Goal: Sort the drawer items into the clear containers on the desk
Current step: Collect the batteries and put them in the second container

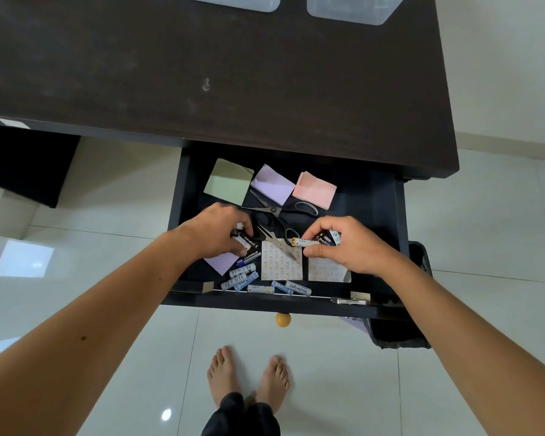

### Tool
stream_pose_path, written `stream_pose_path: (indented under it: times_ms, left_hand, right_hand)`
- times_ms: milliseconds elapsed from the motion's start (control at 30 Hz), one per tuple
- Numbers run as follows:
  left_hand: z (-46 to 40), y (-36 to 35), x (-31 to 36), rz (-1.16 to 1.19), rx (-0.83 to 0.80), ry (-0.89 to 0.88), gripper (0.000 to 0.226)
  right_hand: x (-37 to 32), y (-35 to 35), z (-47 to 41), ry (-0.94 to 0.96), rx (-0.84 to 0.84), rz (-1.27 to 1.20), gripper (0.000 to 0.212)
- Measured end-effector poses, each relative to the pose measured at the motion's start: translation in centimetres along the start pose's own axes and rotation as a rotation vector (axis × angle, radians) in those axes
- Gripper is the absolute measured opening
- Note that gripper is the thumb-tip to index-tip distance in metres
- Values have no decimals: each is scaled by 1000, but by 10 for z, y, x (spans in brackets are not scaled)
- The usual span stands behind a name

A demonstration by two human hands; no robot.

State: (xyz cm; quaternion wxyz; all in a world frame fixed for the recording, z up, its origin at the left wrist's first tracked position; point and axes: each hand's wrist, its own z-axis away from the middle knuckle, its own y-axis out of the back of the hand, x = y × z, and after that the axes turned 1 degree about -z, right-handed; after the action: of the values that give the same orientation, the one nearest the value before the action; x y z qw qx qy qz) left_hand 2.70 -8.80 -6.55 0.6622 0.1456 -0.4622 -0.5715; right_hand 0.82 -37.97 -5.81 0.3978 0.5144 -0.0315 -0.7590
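1. Pale glossy floor tiles (485,247) surround a dark desk (202,73), and its drawer (400,234) is pulled out toward the person. This drawer is the landmark for everything below.

2. Well beyond the drawer, at the far edge of the desk, stand the clear containers (353,11). From here they look empty, so the sorting seems barely begun.

3. Over the drawer's left half, the left hand (214,231) curls its fingers round a few batteries, including a black alkaline one (244,241). Gathering several at once probably saves trips to the containers.

4. Over the drawer's right half, the right hand (350,243) pinches a cluster of batteries (317,240) between thumb and fingers, with a white one sticking out toward the drawer's middle.

5. Along the drawer's near wall, loose batteries (265,284) lie in a row, still to be collected.

6. At the drawer's centre, two pairs of scissors (280,221) lie crossed between the hands. One blade tip rests on an adhesive pad sheet (280,262), and a second sheet (326,270) sits partly under the right hand.

7. Toward the drawer's back, green (227,182), lilac (272,185) and pink (315,190) sticky notes lie side by side. Another lilac note (221,262) shows under the left hand.

8. Both hands look nearly full, so carrying the batteries up to one container seems the sensible next move. A loosely held cell could slip.
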Motion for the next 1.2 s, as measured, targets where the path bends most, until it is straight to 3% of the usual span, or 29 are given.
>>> stream_pose_path:
  times_ms: [600,767,933,1133,1200]
  left_hand:
    - [4,-4,2,-188,-134,-155,29]
    - [4,-2,0,-83,-114,-131,31]
    - [6,-1,2,-19,-90,-157,24]
    - [5,-2,4,69,-54,-163,23]
    - [7,-2,5,147,-23,-173,26]
  right_hand:
    - [0,-5,2,-35,-30,-125,11]
    - [-2,-7,5,-35,-46,-311,14]
    - [-8,-5,7,-29,-109,-425,37]
    - [-20,-11,3,-177,-129,-690,11]
    - [-24,-14,2,-199,-122,-699,17]
